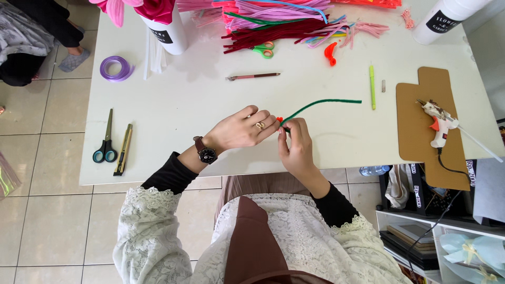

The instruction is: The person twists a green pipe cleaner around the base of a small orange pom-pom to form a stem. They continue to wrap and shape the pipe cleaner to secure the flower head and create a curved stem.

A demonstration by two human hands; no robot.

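Note:
A dark green pipe cleaner (321, 103) curves over the white table (184, 113), its near end pinched between both my hands. My left hand (242, 129), with a ring and a wristwatch, grips that end, where a small orange-red piece (279, 119) shows at the fingertips. My right hand (295, 144) holds the same end from below, thumb against the stem. The rest of the stem runs free to the right.
A pile of coloured pipe cleaners (279, 23) and green scissors (263, 50) lie at the back. Also on the table: pencil (252, 77), purple ribbon roll (116, 68), scissors (106, 139), cutter (123, 150), light green stick (372, 87), glue gun (439, 123) on cardboard (421, 131), two white tubes (167, 31).

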